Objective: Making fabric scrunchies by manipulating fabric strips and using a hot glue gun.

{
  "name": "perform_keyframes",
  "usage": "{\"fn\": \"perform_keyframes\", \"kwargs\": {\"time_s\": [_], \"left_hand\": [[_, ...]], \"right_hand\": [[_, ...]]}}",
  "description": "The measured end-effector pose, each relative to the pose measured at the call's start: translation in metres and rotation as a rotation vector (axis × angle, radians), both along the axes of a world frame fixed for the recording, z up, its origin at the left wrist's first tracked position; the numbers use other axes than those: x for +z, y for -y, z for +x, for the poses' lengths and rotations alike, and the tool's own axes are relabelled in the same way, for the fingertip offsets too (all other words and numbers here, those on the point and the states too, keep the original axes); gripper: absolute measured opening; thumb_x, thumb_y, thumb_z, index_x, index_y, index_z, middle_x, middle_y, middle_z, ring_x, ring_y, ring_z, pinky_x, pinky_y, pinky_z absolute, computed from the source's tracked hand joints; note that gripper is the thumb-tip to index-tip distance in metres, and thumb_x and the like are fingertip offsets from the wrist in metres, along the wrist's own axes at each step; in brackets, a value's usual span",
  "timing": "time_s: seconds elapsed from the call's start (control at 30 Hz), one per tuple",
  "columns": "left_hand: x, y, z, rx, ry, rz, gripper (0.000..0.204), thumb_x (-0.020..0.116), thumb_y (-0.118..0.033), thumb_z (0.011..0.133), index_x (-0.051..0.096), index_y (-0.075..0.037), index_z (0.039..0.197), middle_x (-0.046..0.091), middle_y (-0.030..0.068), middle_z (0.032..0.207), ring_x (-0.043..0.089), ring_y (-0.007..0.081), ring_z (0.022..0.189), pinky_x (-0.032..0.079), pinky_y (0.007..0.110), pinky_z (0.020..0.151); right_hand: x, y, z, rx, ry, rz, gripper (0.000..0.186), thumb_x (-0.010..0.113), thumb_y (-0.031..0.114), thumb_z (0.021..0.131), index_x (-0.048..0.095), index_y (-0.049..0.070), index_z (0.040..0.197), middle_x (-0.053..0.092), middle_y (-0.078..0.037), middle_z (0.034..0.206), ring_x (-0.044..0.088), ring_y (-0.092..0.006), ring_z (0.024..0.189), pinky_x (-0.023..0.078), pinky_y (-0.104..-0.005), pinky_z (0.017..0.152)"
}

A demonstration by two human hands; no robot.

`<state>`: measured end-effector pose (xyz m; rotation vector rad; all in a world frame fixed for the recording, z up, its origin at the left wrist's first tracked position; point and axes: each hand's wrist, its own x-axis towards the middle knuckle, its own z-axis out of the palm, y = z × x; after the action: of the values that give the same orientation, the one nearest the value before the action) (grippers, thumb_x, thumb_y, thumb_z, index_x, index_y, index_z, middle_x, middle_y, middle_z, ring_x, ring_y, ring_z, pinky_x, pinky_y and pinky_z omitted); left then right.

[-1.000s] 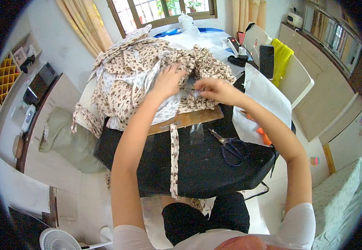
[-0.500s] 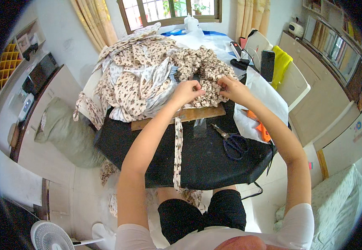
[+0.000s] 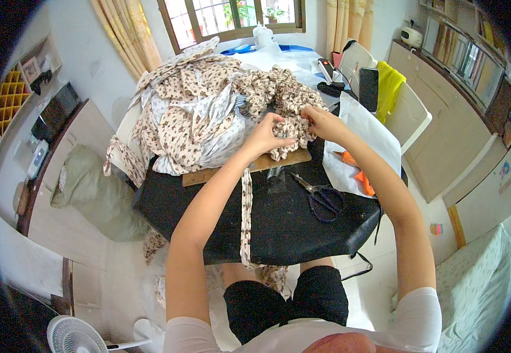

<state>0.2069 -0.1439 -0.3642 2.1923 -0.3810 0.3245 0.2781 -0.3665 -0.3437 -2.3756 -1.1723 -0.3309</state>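
Observation:
A heap of ruffled, gathered fabric strip (image 3: 261,88), cream with dark brown marks, lies at the far middle of the table. My right hand (image 3: 320,122) has its fingers closed on the near right edge of these ruffles. My left hand (image 3: 264,136) curves beside the nearest bunch, thumb and index finger apart like a C, with ruffles showing in the gap. Left of them rises a big pile of cream printed fabric (image 3: 187,117) with brown motifs. A narrow strip of the same print (image 3: 246,217) runs over the black cloth and hangs off the near edge.
Scissors (image 3: 320,197) lie on the black tablecloth (image 3: 279,235), right of a wooden board (image 3: 208,175). An orange-handled tool (image 3: 364,182) rests on white paper (image 3: 361,141). A phone (image 3: 368,89) stands upright by a white chair (image 3: 417,117). A white fan (image 3: 76,335) is at lower left.
My left thumb and index finger have spread apart. The bunch of ruffles between my hands has shifted slightly nearer over the board. The whole view has moved a little.

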Motion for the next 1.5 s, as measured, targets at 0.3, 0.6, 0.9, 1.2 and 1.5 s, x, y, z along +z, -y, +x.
{"fn": "perform_keyframes", "kwargs": {"time_s": [0.3,0.6,0.9,1.2,1.5], "left_hand": [[0.004,-0.038,-0.045,-0.059,-0.234,-0.437,0.033,0.071,-0.015,0.081,0.058,0.001,0.106,0.063,0.0033,0.085,0.058,0.0091,0.073,0.047,0.024,0.063],[0.014,-0.038,-0.064,0.188,-0.335,-0.424,0.027,0.065,-0.026,0.086,0.06,-0.004,0.1,0.061,0.0012,0.088,0.057,0.0091,0.077,0.045,0.023,0.063],[0.057,-0.039,-0.171,0.069,-0.199,-0.818,0.021,0.059,-0.02,0.091,0.059,-0.004,0.104,0.065,0.0031,0.093,0.06,0.0086,0.083,0.046,0.025,0.076],[0.035,-0.013,-0.253,0.036,-0.103,-1.034,0.008,0.063,-0.008,0.087,0.056,-0.005,0.088,0.066,0.0072,0.086,0.062,0.0111,0.079,0.047,0.024,0.074],[0.011,0.009,-0.28,0.152,-0.072,-1.095,0.013,0.062,-0.012,0.088,0.058,0.0,0.092,0.066,0.0088,0.085,0.064,0.0141,0.074,0.05,0.026,0.068]], "right_hand": [[0.019,-0.018,-0.065,-0.115,0.192,-0.001,0.041,0.069,0.019,0.076,0.05,0.011,0.111,0.056,-0.011,0.105,0.057,-0.0325,0.098,0.048,-0.0401,0.079],[-0.018,-0.066,-0.056,0.002,-0.043,0.192,0.021,0.063,0.021,0.079,0.058,0.005,0.092,0.064,-0.016,0.074,0.063,-0.0371,0.071,0.051,-0.0444,0.066],[-0.002,-0.08,-0.063,-0.294,0.223,-0.076,0.028,0.062,0.028,0.08,0.051,0.009,0.098,0.065,-0.015,0.071,0.064,-0.0346,0.069,0.05,-0.0465,0.058],[0.038,-0.056,-0.218,0.453,-0.852,0.499,0.032,0.067,0.015,0.085,0.057,0.0,0.111,0.062,-0.003,0.095,0.057,-0.0087,0.086,0.047,-0.024,0.076],[-0.006,-0.033,-0.264,0.152,-0.787,0.756,0.014,0.066,0.007,0.085,0.053,0.004,0.087,0.054,0.002,0.077,0.052,-0.0046,0.072,0.043,-0.0193,0.065]]}}
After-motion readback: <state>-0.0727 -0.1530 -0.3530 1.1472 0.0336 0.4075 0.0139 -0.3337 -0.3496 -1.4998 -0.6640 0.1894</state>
